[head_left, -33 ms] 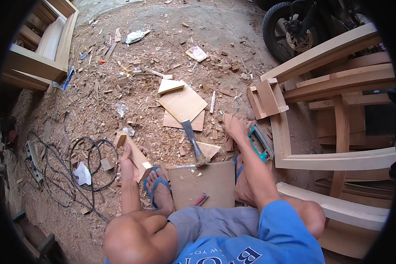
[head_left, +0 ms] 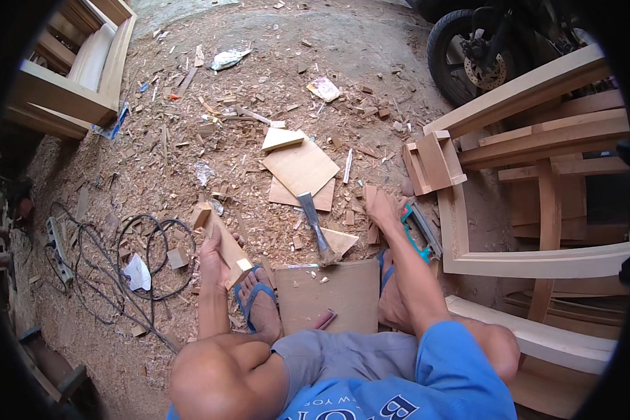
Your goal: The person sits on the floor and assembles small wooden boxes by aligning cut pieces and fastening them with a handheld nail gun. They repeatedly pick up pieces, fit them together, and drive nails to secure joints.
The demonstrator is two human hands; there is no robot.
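Observation:
My left hand point(head_left: 215, 260) grips a short square wooden bar point(head_left: 224, 241), held slanted just above the sawdust-covered ground. My right hand point(head_left: 383, 207) reaches forward and rests on the ground among wood scraps, fingers spread, holding nothing. It lies beside a hand saw with a teal handle point(head_left: 418, 227). A chisel point(head_left: 313, 222) lies between my hands, its wide end at the far edge of a flat brown board point(head_left: 329, 297) set between my feet. A red pencil point(head_left: 323, 320) lies on that board. I wear blue flip-flops point(head_left: 253, 297).
Plywood offcuts point(head_left: 301, 168) lie ahead. A small slotted wooden piece point(head_left: 434, 164) and large pale wooden frames point(head_left: 539, 262) stand on the right, near a motorcycle wheel point(head_left: 469, 63). At upper left is a wooden cabinet point(head_left: 70, 94). Black cables point(head_left: 119, 259) and a power strip point(head_left: 56, 248) lie at left.

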